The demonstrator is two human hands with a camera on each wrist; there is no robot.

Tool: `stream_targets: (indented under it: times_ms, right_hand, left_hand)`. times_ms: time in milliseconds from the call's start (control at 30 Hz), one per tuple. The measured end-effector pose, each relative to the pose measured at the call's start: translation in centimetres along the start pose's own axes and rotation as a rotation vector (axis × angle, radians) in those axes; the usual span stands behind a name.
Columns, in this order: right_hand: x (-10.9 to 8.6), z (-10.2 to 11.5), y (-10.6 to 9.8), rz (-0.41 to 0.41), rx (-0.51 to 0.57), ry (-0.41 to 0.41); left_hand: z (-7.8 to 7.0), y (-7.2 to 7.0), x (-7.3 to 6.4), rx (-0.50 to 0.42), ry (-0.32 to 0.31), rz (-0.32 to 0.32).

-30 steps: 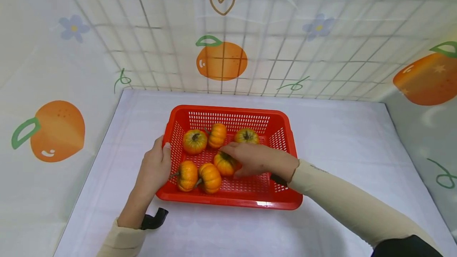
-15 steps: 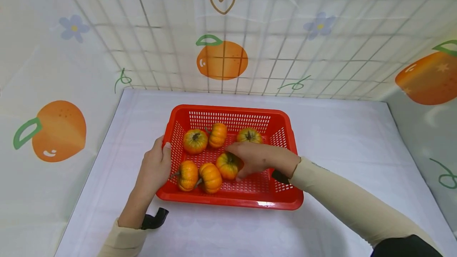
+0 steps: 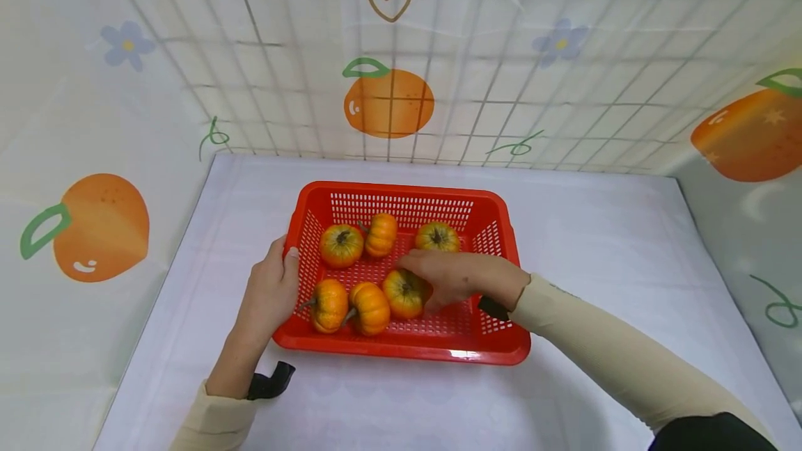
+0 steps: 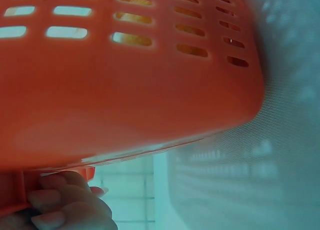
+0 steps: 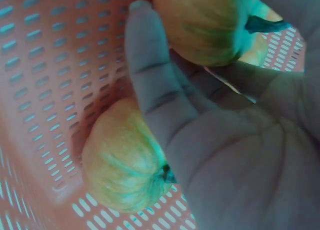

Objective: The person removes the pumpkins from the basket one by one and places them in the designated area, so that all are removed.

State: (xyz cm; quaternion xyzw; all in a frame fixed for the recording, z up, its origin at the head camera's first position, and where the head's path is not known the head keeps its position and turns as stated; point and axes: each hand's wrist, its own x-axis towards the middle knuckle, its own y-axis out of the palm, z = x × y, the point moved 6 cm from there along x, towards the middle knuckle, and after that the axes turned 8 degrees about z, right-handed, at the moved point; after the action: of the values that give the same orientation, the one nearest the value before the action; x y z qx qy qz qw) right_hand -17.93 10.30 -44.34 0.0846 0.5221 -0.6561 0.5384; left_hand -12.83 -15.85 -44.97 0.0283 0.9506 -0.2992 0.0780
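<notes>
A red perforated plastic basket point(image 3: 401, 353) holds several small orange pumpkins. My left hand point(image 3: 271, 291) grips its left rim, thumb on top; the left wrist view has the curled fingers point(image 4: 75, 205) under the rim beside the basket's outer wall point(image 4: 125, 100). Inside, my right hand point(image 3: 447, 277) holds a yellow-orange pumpkin point(image 3: 404, 296) between thumb and fingers, its stem upward. Behind that hand lies a paler pumpkin point(image 3: 437, 236), partly covered in the head view; in the right wrist view this pumpkin point(image 5: 125, 160) rests beside the outstretched finger.
Two pumpkins sit at the basket's back left, one round point(image 3: 341, 246) and one on its side point(image 3: 381, 235). Two more, left point(image 3: 328, 306) and right point(image 3: 370, 308), lie at the front left. A white cloth-covered table point(image 3: 595, 249) and a printed curtain point(image 3: 401, 40) surround the basket.
My right hand has shifted slightly right with its pumpkin, which also came a little nearer the front and shows more of its top. The left hand keeps its place on the rim.
</notes>
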Motion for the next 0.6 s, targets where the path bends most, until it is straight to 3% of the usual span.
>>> stream_targets:
  times_ms: [600]
  right_hand:
    - [-0.22, -0.13, -0.37, -0.037, -0.038, 0.037]
  left_hand:
    - [-0.12, -0.07, 0.02, -0.002, 0.018, -0.009]
